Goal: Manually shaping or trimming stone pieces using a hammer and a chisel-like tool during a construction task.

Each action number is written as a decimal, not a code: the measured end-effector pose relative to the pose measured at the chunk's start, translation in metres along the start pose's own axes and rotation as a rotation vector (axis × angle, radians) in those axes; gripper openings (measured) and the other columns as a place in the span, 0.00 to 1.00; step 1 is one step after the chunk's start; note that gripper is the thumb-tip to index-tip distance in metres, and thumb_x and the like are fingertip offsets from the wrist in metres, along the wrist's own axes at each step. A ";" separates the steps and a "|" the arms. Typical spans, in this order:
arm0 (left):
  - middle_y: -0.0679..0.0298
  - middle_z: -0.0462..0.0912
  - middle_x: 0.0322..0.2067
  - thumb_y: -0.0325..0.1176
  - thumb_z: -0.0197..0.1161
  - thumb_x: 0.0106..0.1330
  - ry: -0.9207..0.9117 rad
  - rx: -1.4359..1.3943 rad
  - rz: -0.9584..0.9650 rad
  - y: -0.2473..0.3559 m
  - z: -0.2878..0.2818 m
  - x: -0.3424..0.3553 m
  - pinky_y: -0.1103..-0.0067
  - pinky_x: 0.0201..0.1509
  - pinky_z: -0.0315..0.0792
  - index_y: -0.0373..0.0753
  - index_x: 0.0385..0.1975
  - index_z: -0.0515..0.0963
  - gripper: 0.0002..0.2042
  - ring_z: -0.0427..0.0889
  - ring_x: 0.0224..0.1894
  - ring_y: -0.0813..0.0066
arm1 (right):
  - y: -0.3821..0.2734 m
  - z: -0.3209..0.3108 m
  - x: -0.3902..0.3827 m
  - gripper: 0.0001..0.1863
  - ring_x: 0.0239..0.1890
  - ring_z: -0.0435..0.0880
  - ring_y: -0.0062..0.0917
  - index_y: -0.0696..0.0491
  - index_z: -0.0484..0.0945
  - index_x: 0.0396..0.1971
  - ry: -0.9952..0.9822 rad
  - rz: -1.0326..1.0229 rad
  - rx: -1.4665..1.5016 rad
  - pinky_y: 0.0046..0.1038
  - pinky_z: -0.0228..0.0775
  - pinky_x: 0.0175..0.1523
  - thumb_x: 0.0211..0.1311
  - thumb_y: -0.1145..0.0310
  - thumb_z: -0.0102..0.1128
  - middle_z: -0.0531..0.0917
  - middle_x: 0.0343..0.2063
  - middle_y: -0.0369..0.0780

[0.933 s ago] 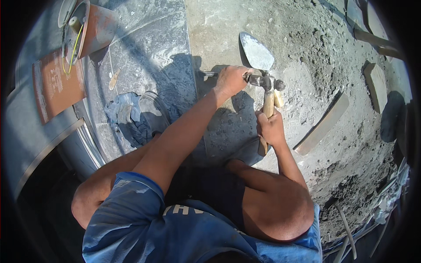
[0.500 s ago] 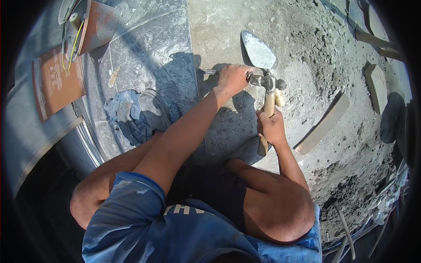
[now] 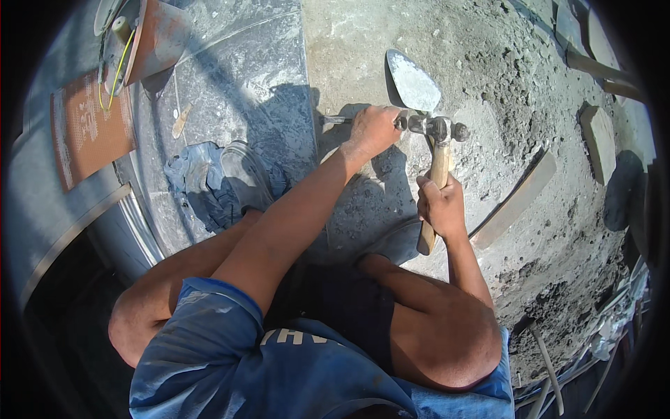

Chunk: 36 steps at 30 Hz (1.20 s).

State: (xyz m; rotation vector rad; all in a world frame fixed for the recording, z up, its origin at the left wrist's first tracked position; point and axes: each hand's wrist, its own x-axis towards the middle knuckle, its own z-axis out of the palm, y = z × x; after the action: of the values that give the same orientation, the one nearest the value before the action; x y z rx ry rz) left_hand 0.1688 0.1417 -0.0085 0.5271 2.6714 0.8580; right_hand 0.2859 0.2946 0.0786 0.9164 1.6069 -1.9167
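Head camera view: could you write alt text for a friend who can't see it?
In the right hand, a crouching person holds a wooden-handled hammer, its head close to the end of a chisel-like metal tool in the left hand. A trowel lies beyond them on dusty, rough ground.

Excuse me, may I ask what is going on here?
A crouching person grips a slim dark metal bar in the left hand. The right hand holds a wooden-handled ball-peen hammer, its metal head close to the bar's right end. A pale grey, teardrop-bladed trowel lies on rough grey ground beyond the hammer.
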 end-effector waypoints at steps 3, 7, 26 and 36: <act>0.52 0.81 0.27 0.34 0.63 0.57 -0.005 0.025 -0.023 0.003 0.000 -0.008 0.63 0.36 0.75 0.37 0.30 0.79 0.07 0.81 0.32 0.51 | -0.034 -0.022 -0.012 0.07 0.10 0.59 0.13 0.53 0.64 0.27 0.140 -0.215 0.194 0.20 0.54 0.14 0.64 0.72 0.49 0.62 0.12 0.30; 0.53 0.82 0.27 0.33 0.64 0.55 0.005 0.019 -0.066 0.004 0.004 -0.003 0.65 0.36 0.76 0.38 0.31 0.79 0.07 0.82 0.32 0.52 | -0.030 -0.015 -0.006 0.06 0.11 0.59 0.14 0.53 0.64 0.28 0.308 -0.291 0.438 0.21 0.55 0.16 0.64 0.71 0.50 0.61 0.12 0.30; 0.53 0.82 0.28 0.33 0.62 0.55 -0.034 0.026 -0.068 0.002 0.009 -0.016 0.62 0.40 0.73 0.39 0.32 0.79 0.07 0.81 0.35 0.52 | -0.041 -0.041 -0.031 0.06 0.11 0.62 0.16 0.56 0.65 0.29 0.345 -0.269 0.347 0.21 0.59 0.15 0.62 0.73 0.51 0.63 0.13 0.33; 0.52 0.81 0.26 0.33 0.61 0.56 0.040 0.031 -0.073 -0.011 0.005 -0.022 0.62 0.36 0.73 0.37 0.28 0.78 0.06 0.80 0.32 0.49 | -0.047 -0.027 -0.026 0.07 0.10 0.62 0.14 0.55 0.66 0.26 0.163 -0.210 0.209 0.19 0.55 0.14 0.63 0.73 0.51 0.64 0.12 0.31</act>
State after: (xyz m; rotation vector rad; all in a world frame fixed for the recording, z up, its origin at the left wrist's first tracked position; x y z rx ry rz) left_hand 0.1872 0.1264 -0.0153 0.4209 2.7254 0.8165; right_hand 0.2748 0.3291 0.1266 1.0475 1.6744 -2.2393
